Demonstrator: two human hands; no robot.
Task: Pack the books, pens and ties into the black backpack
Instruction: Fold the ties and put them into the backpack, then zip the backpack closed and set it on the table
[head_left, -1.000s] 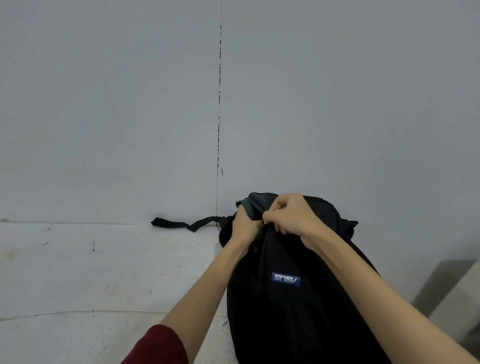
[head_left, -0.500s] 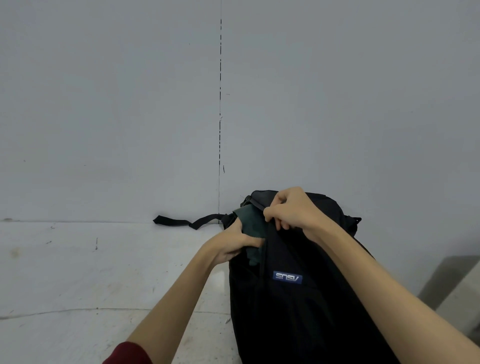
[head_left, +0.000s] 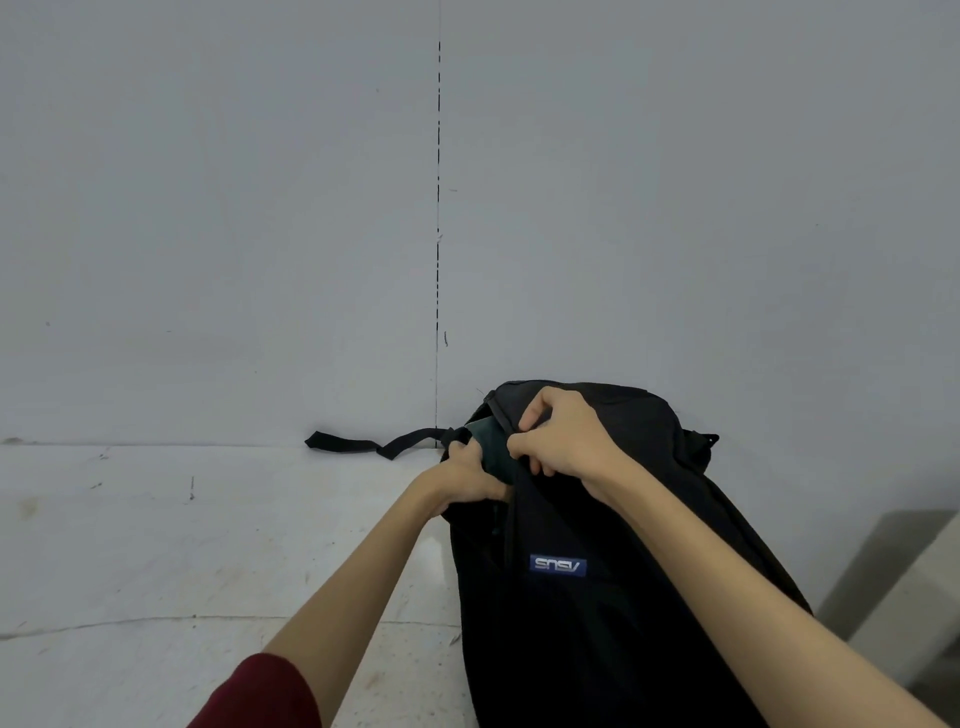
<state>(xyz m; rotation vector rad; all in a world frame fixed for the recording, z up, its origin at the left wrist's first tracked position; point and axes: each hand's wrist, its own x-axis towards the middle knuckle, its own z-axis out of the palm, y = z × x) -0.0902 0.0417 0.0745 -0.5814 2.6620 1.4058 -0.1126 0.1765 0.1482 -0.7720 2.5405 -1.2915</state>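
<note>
Since a moment ago, the left hand (head_left: 470, 480) has slid from the very top of the opening down the left side of the black backpack (head_left: 597, 597), and more dark green lining (head_left: 491, 452) now shows between the two hands. That hand curls its fingers round the left edge of the opening. The right hand (head_left: 563, 441) pinches the opposite lip of fabric near the top, fingers bent tight on it. Pulling the two edges apart like this probably serves to widen the mouth or find the zip, so that things can go in or the bag be closed; which of the two cannot be told.

The backpack stands upright on the pale floor (head_left: 156, 571), its far side against the grey wall (head_left: 260, 208), right of centre and close to the person. It is matt black cloth with a small blue label (head_left: 558, 565) on the near face. A black strap (head_left: 363, 443) trails left along the foot of the wall. No books, pens or ties are visible; whether they are inside is hidden.
</note>
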